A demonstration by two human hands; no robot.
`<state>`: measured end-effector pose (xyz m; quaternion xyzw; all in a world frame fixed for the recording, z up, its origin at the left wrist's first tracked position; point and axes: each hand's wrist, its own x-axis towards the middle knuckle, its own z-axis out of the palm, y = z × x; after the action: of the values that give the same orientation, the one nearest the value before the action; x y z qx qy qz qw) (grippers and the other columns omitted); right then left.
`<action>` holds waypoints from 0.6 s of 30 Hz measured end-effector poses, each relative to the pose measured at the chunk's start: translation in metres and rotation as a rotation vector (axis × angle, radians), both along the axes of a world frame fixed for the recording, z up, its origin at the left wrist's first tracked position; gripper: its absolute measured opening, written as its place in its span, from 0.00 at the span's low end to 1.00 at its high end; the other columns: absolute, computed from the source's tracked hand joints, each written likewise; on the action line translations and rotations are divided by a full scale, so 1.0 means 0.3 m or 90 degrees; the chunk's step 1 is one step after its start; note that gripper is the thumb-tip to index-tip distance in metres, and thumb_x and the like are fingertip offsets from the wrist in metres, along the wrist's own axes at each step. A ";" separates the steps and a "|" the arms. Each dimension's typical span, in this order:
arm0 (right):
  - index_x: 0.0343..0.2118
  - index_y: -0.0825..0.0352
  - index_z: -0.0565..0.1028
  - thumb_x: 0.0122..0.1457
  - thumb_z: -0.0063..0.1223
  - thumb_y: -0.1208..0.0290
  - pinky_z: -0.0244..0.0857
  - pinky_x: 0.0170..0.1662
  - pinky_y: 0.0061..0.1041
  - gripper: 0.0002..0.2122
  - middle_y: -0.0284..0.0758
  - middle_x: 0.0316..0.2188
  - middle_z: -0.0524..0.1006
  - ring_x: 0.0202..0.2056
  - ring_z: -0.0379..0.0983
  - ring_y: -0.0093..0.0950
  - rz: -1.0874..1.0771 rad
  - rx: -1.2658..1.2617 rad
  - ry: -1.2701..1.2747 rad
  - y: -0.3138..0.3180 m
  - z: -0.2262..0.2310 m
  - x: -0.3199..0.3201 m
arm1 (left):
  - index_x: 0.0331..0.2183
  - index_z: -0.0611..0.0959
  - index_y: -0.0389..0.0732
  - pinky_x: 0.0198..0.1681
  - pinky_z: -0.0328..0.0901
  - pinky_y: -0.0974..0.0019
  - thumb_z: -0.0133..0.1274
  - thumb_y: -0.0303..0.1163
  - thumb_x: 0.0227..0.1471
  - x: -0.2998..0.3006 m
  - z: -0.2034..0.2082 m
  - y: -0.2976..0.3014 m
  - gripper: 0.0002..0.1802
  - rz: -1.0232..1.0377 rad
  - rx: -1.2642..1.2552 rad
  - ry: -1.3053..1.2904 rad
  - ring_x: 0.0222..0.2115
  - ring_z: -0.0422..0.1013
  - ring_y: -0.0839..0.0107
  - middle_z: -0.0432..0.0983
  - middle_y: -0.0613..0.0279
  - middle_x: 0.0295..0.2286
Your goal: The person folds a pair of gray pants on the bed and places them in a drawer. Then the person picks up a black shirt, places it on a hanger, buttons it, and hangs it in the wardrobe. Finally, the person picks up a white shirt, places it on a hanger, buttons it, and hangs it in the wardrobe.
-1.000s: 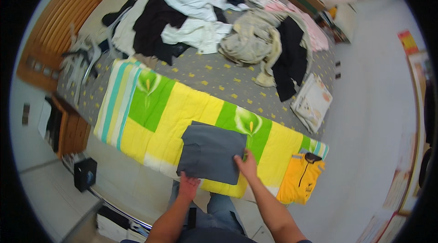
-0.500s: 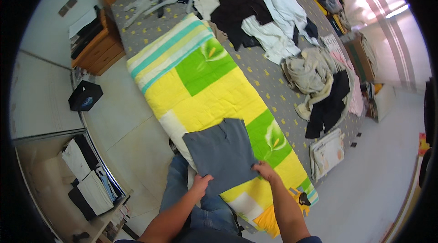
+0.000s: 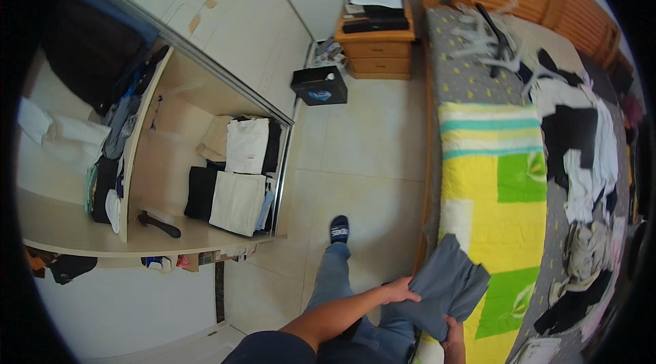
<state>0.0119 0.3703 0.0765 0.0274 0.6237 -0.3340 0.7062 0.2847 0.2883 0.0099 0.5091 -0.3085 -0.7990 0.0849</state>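
Note:
A dark grey folded garment (image 3: 447, 283) is held between my two hands at the near edge of the bed. On its left edge my left hand (image 3: 400, 291) is closed, thumb on top. My right hand (image 3: 452, 334) grips the lower right edge, its fingers partly hidden by the cloth. Beneath and beyond the garment lies a folded yellow, green and white quilt (image 3: 492, 231). Which kind of garment it is I cannot tell.
To the left stands an open wardrobe (image 3: 152, 152) with folded clothes (image 3: 239, 203) on its shelf. A black box (image 3: 320, 86) sits on the floor by a wooden nightstand (image 3: 380, 50). Hangers (image 3: 493, 39) and loose clothes (image 3: 572, 133) cover the bed's far side.
My view has swung left toward the wardrobe. The grey garment has come off its flat place on the quilt and now hangs bent between my hands, and one foot has stepped out.

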 end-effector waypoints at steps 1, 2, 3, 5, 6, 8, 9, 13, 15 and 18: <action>0.65 0.68 0.61 0.51 0.61 0.73 0.73 0.53 0.43 0.36 0.44 0.55 0.73 0.51 0.74 0.43 0.016 -0.002 0.005 -0.015 0.041 0.078 | 0.64 0.66 0.36 0.59 0.62 0.62 0.71 0.38 0.44 0.090 0.041 0.000 0.49 0.016 0.000 0.042 0.56 0.67 0.61 0.71 0.51 0.56; 0.65 0.67 0.60 0.52 0.59 0.74 0.74 0.52 0.43 0.35 0.44 0.56 0.72 0.52 0.74 0.42 0.030 -0.005 0.009 -0.034 0.093 0.170 | 0.64 0.65 0.37 0.60 0.61 0.62 0.71 0.38 0.45 0.192 0.088 -0.014 0.50 0.029 -0.003 0.082 0.57 0.66 0.62 0.70 0.51 0.57; 0.66 0.66 0.60 0.52 0.58 0.74 0.74 0.52 0.42 0.35 0.44 0.57 0.72 0.52 0.74 0.42 0.051 -0.005 0.010 -0.056 0.119 0.265 | 0.64 0.65 0.38 0.60 0.61 0.62 0.71 0.38 0.45 0.301 0.094 -0.007 0.50 0.058 0.002 0.089 0.57 0.66 0.62 0.71 0.52 0.57; 0.62 0.70 0.63 0.52 0.61 0.73 0.76 0.46 0.40 0.33 0.45 0.52 0.75 0.46 0.77 0.41 0.107 0.019 0.036 -0.096 0.115 0.454 | 0.64 0.65 0.40 0.61 0.61 0.62 0.71 0.38 0.45 0.532 0.095 0.011 0.49 0.109 0.013 0.106 0.57 0.66 0.63 0.71 0.55 0.56; 0.61 0.72 0.65 0.52 0.62 0.73 0.76 0.44 0.40 0.32 0.45 0.50 0.76 0.45 0.78 0.41 0.127 0.031 0.060 -0.120 0.089 0.567 | 0.65 0.65 0.40 0.60 0.61 0.62 0.71 0.38 0.45 0.667 0.130 -0.017 0.49 0.121 0.014 0.094 0.56 0.67 0.63 0.71 0.55 0.56; 0.57 0.74 0.68 0.53 0.63 0.73 0.76 0.43 0.39 0.28 0.45 0.48 0.78 0.43 0.79 0.40 0.184 0.107 0.090 -0.207 0.100 0.847 | 0.65 0.65 0.40 0.60 0.61 0.62 0.71 0.37 0.45 0.961 0.202 -0.037 0.49 0.157 0.026 0.062 0.56 0.67 0.64 0.71 0.56 0.56; 0.55 0.75 0.70 0.53 0.63 0.73 0.76 0.44 0.38 0.26 0.45 0.46 0.78 0.43 0.79 0.39 0.213 0.169 0.096 -0.269 0.130 1.010 | 0.65 0.65 0.40 0.59 0.62 0.62 0.71 0.37 0.45 1.104 0.190 -0.030 0.49 0.186 0.043 0.043 0.55 0.68 0.64 0.72 0.56 0.56; 0.51 0.75 0.73 0.55 0.61 0.71 0.74 0.47 0.40 0.21 0.44 0.44 0.79 0.44 0.79 0.39 0.216 0.195 -0.041 -0.471 0.068 1.624 | 0.62 0.68 0.38 0.57 0.65 0.62 0.71 0.36 0.45 1.676 0.199 -0.090 0.46 0.290 0.078 -0.025 0.53 0.70 0.65 0.73 0.55 0.54; 0.51 0.74 0.73 0.56 0.59 0.71 0.74 0.48 0.38 0.21 0.42 0.46 0.78 0.45 0.78 0.39 0.223 0.164 -0.198 -0.507 -0.232 1.852 | 0.61 0.70 0.37 0.56 0.66 0.60 0.70 0.34 0.45 1.978 0.131 -0.099 0.43 0.387 0.037 -0.013 0.51 0.71 0.65 0.76 0.55 0.51; 0.58 0.70 0.67 0.54 0.58 0.76 0.71 0.53 0.37 0.26 0.42 0.49 0.76 0.50 0.74 0.37 0.287 0.020 -0.214 -0.768 -0.204 2.352 | 0.60 0.68 0.36 0.57 0.65 0.55 0.72 0.38 0.43 2.419 0.171 -0.293 0.47 0.366 0.020 -0.156 0.51 0.71 0.59 0.75 0.52 0.51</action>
<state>0.7173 0.1400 0.0153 -0.0459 0.4931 -0.1497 0.8558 1.0104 0.2006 0.0612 0.6692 -0.1473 -0.6797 0.2617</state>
